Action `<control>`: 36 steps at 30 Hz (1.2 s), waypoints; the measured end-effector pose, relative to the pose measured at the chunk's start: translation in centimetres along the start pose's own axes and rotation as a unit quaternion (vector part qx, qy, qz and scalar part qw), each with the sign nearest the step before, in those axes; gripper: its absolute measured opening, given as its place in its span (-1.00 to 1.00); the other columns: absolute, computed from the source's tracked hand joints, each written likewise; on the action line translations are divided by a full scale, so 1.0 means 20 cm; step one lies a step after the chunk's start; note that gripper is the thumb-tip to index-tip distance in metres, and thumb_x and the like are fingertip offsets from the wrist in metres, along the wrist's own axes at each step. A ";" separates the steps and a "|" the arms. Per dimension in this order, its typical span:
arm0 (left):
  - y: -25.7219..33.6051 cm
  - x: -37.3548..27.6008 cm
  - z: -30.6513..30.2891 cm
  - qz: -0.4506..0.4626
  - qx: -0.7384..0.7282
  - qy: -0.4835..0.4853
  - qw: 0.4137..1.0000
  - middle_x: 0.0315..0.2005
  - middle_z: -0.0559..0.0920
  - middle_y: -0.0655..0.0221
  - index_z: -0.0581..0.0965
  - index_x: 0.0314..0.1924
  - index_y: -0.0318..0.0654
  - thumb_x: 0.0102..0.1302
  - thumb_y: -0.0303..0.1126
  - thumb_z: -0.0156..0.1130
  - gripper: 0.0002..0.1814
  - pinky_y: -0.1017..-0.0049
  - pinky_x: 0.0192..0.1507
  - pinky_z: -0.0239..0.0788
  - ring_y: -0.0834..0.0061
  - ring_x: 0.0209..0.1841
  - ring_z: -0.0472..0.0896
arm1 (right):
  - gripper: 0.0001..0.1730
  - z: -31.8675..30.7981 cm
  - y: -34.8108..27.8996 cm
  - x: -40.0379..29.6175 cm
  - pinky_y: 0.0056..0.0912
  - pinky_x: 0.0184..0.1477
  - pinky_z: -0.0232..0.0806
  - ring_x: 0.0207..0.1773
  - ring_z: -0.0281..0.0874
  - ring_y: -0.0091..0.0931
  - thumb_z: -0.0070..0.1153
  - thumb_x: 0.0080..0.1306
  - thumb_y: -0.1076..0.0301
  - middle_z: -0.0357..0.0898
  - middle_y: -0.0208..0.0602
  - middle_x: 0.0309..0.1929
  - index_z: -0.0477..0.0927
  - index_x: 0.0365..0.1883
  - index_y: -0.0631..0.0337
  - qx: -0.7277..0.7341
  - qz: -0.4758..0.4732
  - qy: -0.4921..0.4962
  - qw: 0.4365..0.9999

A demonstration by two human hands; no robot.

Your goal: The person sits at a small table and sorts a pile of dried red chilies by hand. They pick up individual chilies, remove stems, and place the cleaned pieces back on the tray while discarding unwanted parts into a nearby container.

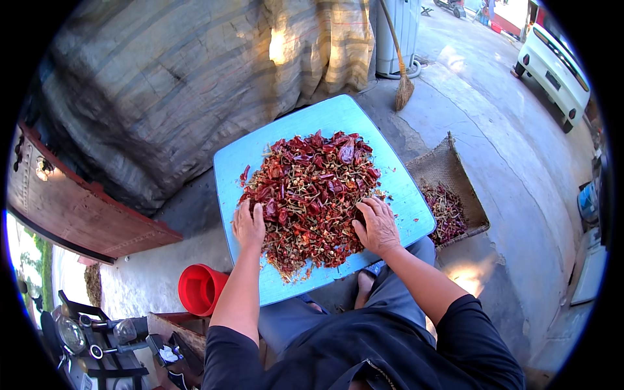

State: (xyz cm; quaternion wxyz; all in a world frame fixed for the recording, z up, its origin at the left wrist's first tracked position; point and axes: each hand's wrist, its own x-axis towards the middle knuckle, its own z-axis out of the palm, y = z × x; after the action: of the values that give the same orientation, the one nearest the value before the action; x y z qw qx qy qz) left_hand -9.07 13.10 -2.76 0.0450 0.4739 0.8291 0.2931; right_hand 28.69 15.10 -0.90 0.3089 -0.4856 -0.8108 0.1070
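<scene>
A broad heap of dried red chili peppers [312, 195], mixed with stems, seeds and broken pieces, lies on a light blue square table [341, 112] in front of me. At the heap's left edge rests my left hand [248, 224], its thumb apart from the fingers beside some dark red pods. My right hand [378, 224] touches the heap's right edge, fingers slightly curled over the pieces. Its fingertips are partly hidden among the chili, so whether it grips any is unclear. A large dark red pod [346, 151] lies near the top of the heap.
A woven basket [438, 165] holding stems stands on the floor right of the table. A red plastic bucket [200, 290] is at the lower left, near a motorcycle [92, 336]. A tarp [161, 92] hangs behind, beside a broom [404, 90]. A white vehicle [555, 73] stands farther right.
</scene>
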 end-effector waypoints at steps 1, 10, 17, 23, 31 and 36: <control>0.04 0.01 0.02 0.016 -0.011 -0.004 1.000 0.44 0.50 0.25 0.45 0.46 -0.03 0.55 0.23 -0.02 -0.31 0.07 0.57 -0.03 0.06 0.55 0.30 | -0.46 0.00 0.01 0.00 0.12 0.58 0.04 0.56 0.24 -0.07 0.21 0.42 0.11 0.44 -0.13 0.38 0.51 0.31 0.10 0.002 0.000 -0.001 1.000; 0.31 -0.02 0.15 0.087 -0.119 -0.052 0.988 0.43 0.49 0.09 0.43 0.47 -0.21 0.58 0.21 -0.05 -0.26 0.13 0.52 0.14 0.05 0.49 0.39 | -0.46 -0.02 -0.02 0.01 0.09 0.57 0.05 0.55 0.24 -0.07 0.24 0.40 0.15 0.45 -0.11 0.35 0.52 0.30 0.14 0.001 0.002 -0.002 1.000; 0.39 -0.06 0.07 0.147 -0.122 -0.081 0.978 0.41 0.51 0.10 0.45 0.45 -0.22 0.58 0.14 0.04 -0.32 0.17 0.46 0.23 0.08 0.45 0.47 | -0.45 0.00 -0.01 0.00 0.10 0.57 0.05 0.56 0.23 -0.10 0.23 0.40 0.15 0.43 -0.14 0.37 0.50 0.33 0.08 0.002 -0.003 0.004 1.000; 0.13 -0.29 -0.15 0.217 -0.056 0.022 0.974 0.36 0.55 0.08 0.45 0.42 -0.23 0.49 0.19 0.16 -0.25 0.10 0.50 0.12 0.05 0.44 0.45 | -0.46 -0.01 0.00 0.00 0.06 0.58 0.05 0.55 0.24 -0.11 0.23 0.40 0.17 0.43 -0.13 0.37 0.50 0.31 0.11 0.001 -0.006 0.007 1.000; 0.12 -0.87 -0.31 0.213 0.065 -0.021 0.975 0.53 0.31 0.07 0.36 0.48 -0.21 0.23 0.50 0.25 0.09 -0.08 0.58 -0.21 0.00 0.61 0.15 | -0.48 -0.01 -0.01 -0.01 0.05 0.58 0.05 0.57 0.23 -0.15 0.21 0.43 0.15 0.43 -0.17 0.39 0.50 0.30 0.10 0.000 -0.001 -0.002 1.000; 0.41 -0.96 -0.20 0.304 0.079 -0.049 0.948 0.58 0.24 0.12 0.39 0.48 -0.12 0.17 0.52 0.28 0.09 -0.10 0.60 -0.31 0.05 0.65 0.08 | -0.48 0.00 0.01 -0.01 0.05 0.57 0.07 0.56 0.25 -0.12 0.23 0.41 0.16 0.44 -0.14 0.38 0.51 0.29 0.13 -0.006 -0.003 0.006 1.000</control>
State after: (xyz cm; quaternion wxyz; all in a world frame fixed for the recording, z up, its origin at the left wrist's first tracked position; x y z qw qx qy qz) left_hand 6.25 -1.24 0.89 -0.0433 0.7194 0.6630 0.2024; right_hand 28.93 15.10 -0.99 0.3113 -0.4855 -0.8110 0.0986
